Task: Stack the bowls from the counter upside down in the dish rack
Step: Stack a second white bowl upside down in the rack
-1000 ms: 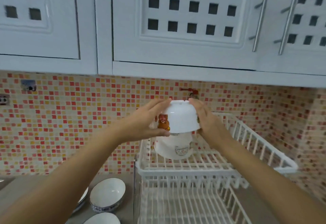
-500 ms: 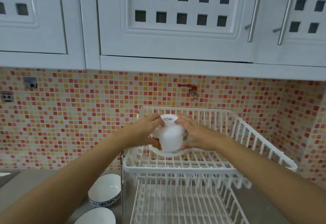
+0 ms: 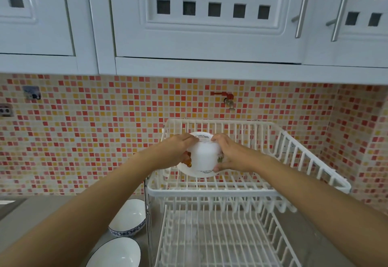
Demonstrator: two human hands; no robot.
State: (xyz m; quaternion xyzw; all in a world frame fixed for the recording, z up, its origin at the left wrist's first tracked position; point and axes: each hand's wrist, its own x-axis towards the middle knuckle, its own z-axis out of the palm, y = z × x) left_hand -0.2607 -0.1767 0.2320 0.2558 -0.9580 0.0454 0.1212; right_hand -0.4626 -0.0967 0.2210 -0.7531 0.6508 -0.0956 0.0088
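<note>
A white bowl with a cartoon print (image 3: 204, 154) sits upside down on another upturned bowl (image 3: 202, 173) in the upper tier of the white wire dish rack (image 3: 210, 192). My left hand (image 3: 178, 151) grips its left side and my right hand (image 3: 230, 155) grips its right side. Only the lower bowl's rim shows beneath. Two white bowls with blue rims, one (image 3: 128, 220) behind the other (image 3: 115, 254), stand upright on the grey counter left of the rack.
The rack's lower tier (image 3: 220, 241) holds nothing visible. White wall cabinets (image 3: 189, 25) hang above. A red wall tap (image 3: 227, 98) juts from the mosaic-tiled wall behind the rack. A wall socket (image 3: 5, 110) is at the far left.
Both hands have lowered the cartoon bowl from above the rack down onto the upturned bowl in the upper tier. The view has tilted slightly.
</note>
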